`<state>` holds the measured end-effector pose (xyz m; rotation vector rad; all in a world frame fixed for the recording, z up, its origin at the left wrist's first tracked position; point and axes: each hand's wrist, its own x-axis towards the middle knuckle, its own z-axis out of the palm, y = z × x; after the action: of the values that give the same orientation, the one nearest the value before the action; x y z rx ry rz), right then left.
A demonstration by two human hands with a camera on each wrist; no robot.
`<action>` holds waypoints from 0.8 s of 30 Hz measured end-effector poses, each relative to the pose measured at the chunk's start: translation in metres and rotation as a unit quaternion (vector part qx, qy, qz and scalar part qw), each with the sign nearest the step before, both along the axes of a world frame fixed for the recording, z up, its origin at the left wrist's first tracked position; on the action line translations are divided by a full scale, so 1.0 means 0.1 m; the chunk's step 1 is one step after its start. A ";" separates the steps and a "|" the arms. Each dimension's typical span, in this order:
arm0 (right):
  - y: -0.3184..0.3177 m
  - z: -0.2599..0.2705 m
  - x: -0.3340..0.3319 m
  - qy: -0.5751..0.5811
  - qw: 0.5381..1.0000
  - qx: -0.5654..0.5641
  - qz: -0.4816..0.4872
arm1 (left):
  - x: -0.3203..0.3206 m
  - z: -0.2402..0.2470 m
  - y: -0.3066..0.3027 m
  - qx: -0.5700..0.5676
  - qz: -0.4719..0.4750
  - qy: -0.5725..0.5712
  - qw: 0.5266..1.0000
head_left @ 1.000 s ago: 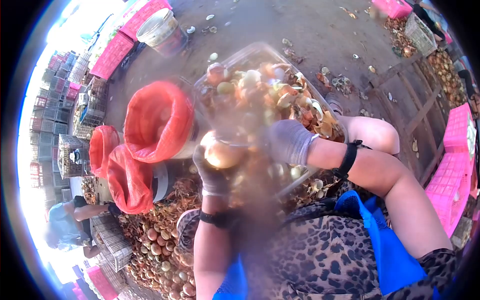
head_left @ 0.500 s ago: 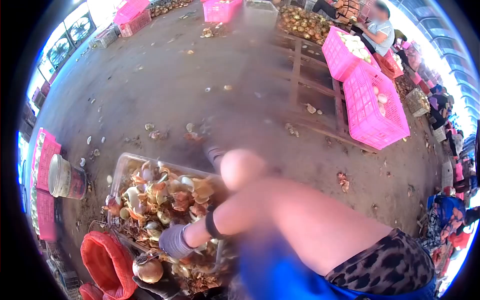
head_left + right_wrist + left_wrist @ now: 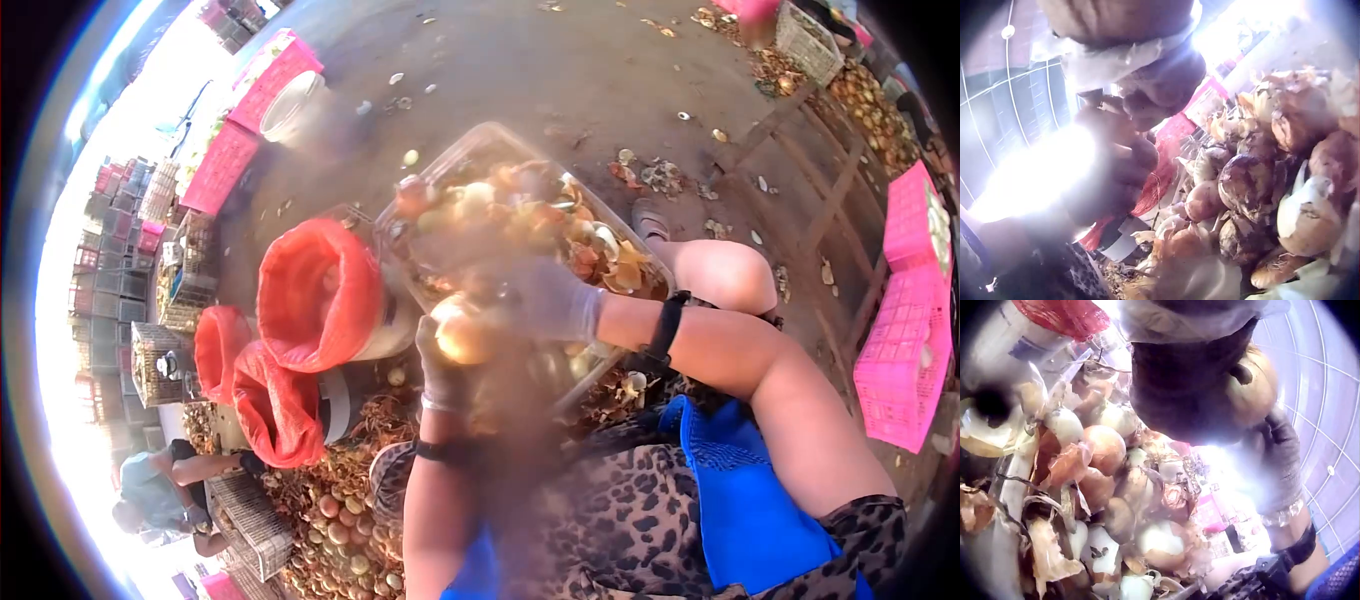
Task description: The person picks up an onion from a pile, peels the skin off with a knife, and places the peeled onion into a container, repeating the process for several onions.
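In the head view my gloved left hand (image 3: 440, 370) grips a brown-skinned onion (image 3: 462, 334) over the near side of a clear tub (image 3: 625, 232) heaped with onions and peels. My gloved right hand (image 3: 560, 300) is just right of that onion, its fingers blurred. The left wrist view has the onion (image 3: 1255, 387) beside my dark left hand (image 3: 1185, 394), with my right hand (image 3: 1282, 459) close below it, fingers bent. Glare and the hands hide the contact in the right wrist view, where my right hand (image 3: 1163, 90) is above my left (image 3: 1110, 172).
Red mesh bags (image 3: 318, 290) stand open left of the tub. Loose onions (image 3: 345, 530) and skins cover the ground at lower left. Pink crates (image 3: 905, 350) stand at right and upper left, near a white bucket (image 3: 292, 108). A person (image 3: 160, 490) bends at lower left.
The head view swung toward the far right floor half a second ago and is back over the tub. My left hand has kept its grip on the onion, with my right hand still near.
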<state>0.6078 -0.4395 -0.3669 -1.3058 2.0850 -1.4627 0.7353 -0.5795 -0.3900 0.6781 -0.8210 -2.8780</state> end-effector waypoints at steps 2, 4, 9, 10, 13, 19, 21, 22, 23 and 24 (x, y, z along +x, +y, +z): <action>0.04 0.15 0.03 0.017 1.000 0.008 0.015 | -0.01 0.14 0.10 -0.022 -0.008 -0.003 1.000; 0.03 0.14 0.03 -0.009 0.999 0.023 0.028 | 0.03 -0.10 -0.04 -0.089 -0.060 0.017 0.994; -0.05 -0.20 -0.15 -0.179 0.982 0.013 0.052 | 0.08 -0.04 0.06 0.017 -0.058 0.034 0.998; -0.06 -0.22 -0.17 -0.195 0.979 0.018 0.052 | 0.07 -0.02 0.04 0.042 -0.039 0.019 0.998; 0.00 -0.15 -0.23 -0.114 0.989 0.099 0.012 | 0.03 -0.11 -0.08 -0.423 -0.080 -0.003 0.902; 0.08 -0.04 -0.25 0.310 0.908 0.278 0.049 | 0.07 0.14 0.03 -0.308 -0.038 0.002 0.951; 0.09 -0.12 -0.38 0.250 0.925 0.285 -0.010 | 0.09 0.16 -0.02 -0.246 -0.031 0.020 0.968; 0.11 -0.14 -0.47 0.222 0.931 0.287 -0.041 | 0.08 0.18 -0.04 -0.216 -0.027 0.033 0.976; 0.11 -0.16 -0.55 0.194 0.935 0.287 -0.072 | 0.09 0.18 -0.08 -0.201 -0.033 0.077 0.976; 0.12 -0.16 -0.60 0.163 0.938 0.286 -0.103 | 0.09 0.26 -0.05 -0.177 -0.015 0.090 0.980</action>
<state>0.5480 -0.4275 -0.3833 -1.1654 2.6501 -0.6216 0.7444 -0.5850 -0.3637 0.3621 -1.2761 -2.6603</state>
